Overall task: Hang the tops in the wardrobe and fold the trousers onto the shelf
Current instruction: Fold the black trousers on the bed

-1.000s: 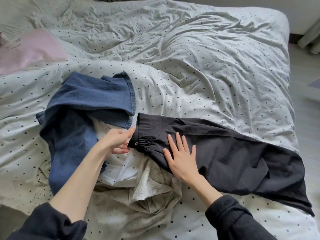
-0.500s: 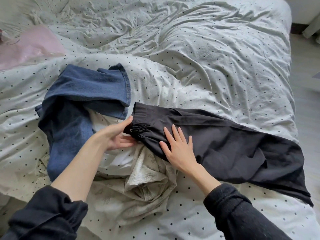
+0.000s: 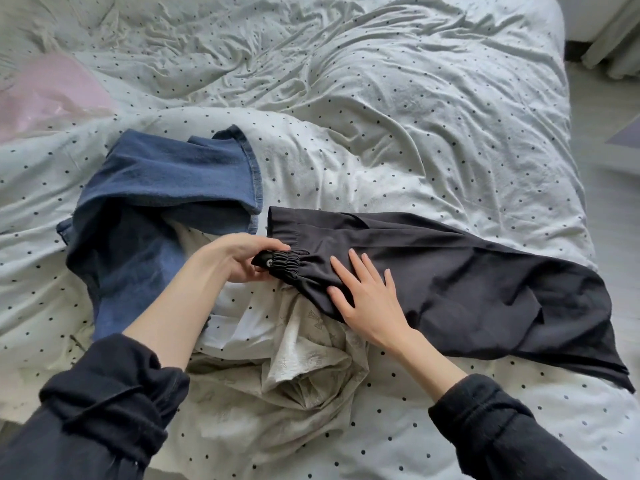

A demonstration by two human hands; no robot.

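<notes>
Here the long black woven trousers [image 3: 450, 271] lie across the polka-dot white duvet [image 3: 381, 133] — my left hand [image 3: 242, 258] pinches their elastic waistband corner, my right hand [image 3: 367, 299] presses flat on the cloth, fingers straight. Blue denim jeans [image 3: 156, 202] lie just left, over a crumpled cream patterned top [image 3: 304, 358].

head cam | looks forward-down, close over bed [image 3: 415, 140] | single view

Soft, even daylight filled the frame; shadows were faint. The centre was sharp, while the corners bent and blurred slightly from wide-angle distortion.
</notes>
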